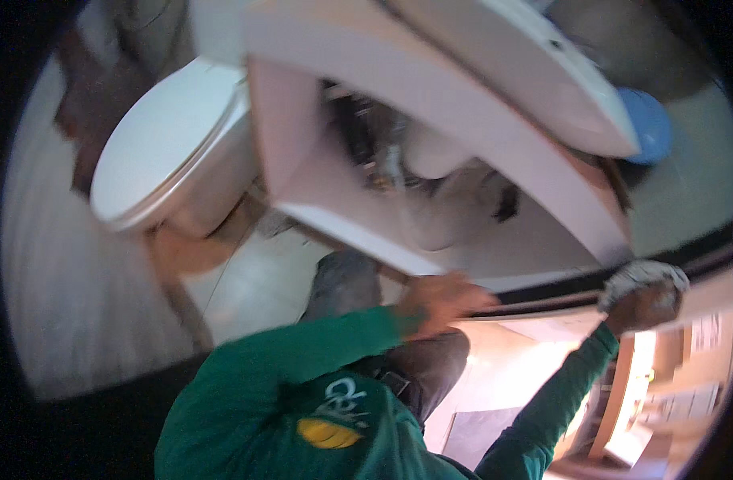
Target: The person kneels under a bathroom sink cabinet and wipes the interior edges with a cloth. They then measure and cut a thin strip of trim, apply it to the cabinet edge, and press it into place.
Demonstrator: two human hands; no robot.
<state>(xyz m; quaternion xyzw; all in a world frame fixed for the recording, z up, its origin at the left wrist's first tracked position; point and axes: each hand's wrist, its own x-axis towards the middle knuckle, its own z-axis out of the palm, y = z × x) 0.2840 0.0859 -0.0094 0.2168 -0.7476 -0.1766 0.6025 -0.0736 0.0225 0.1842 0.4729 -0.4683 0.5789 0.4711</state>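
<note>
My right hand (640, 308) is closed round a crumpled whitish cloth (640, 276). The cloth is pressed up against the dark trim strip (702, 246) beside the corner of a pale vanity cabinet (430, 92). Near the cabinet's lower front edge is my left hand (446, 302), slightly blurred, its fingers stretched out to the right and holding nothing I can see. It seems to rest at that edge, though contact is hard to make out. Inside the cabinet's opening, pipes and hoses (390, 164) show beside a rounded white fitting (437, 152).
A white toilet (162, 148) with its lid down stands left of the cabinet. Above the cabinet, a white basin (558, 88) juts out, with a blue round object (646, 126) beside it. My knee (342, 284) is close to the cabinet's base. A bright room with shelving (622, 392) lies at lower right.
</note>
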